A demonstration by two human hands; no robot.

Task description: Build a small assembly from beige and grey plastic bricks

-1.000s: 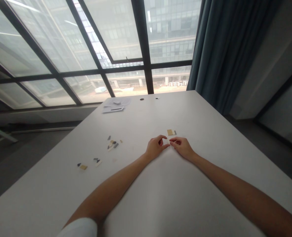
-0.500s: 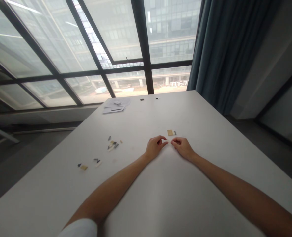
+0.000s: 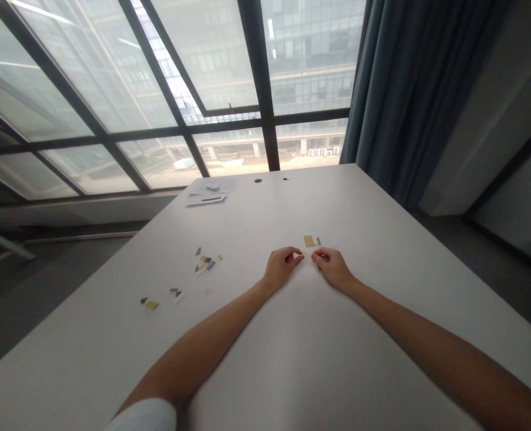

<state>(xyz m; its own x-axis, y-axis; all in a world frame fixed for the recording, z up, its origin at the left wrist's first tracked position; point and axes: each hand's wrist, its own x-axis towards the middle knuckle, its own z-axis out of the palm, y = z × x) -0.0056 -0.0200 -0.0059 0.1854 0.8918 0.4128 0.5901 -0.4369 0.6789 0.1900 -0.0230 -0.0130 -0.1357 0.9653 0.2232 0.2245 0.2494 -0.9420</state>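
Observation:
Over the white table, my left hand (image 3: 283, 264) and my right hand (image 3: 332, 267) face each other, with thumb and fingertips pinched together on both. Between the two sets of fingertips there is a small pale piece (image 3: 307, 255), partly hidden by the fingers and too small to name. Just beyond the hands lies a flat tan block with a studded-looking top (image 3: 309, 240). Against its right side sit a pale part and a dark grey part (image 3: 318, 241), like small building bricks.
Left of my hands lies a loose cluster of small grey, tan and white pieces (image 3: 205, 262). Two smaller groups are nearer, one with a tan piece (image 3: 152, 305) and one with dark pieces (image 3: 175, 292). Papers (image 3: 206, 199) lie at the far left of the table (image 3: 265, 359).
The fingertips of my left hand have drawn closer together, and my right fingertips have shifted slightly. The pieces on the table have stayed in place.

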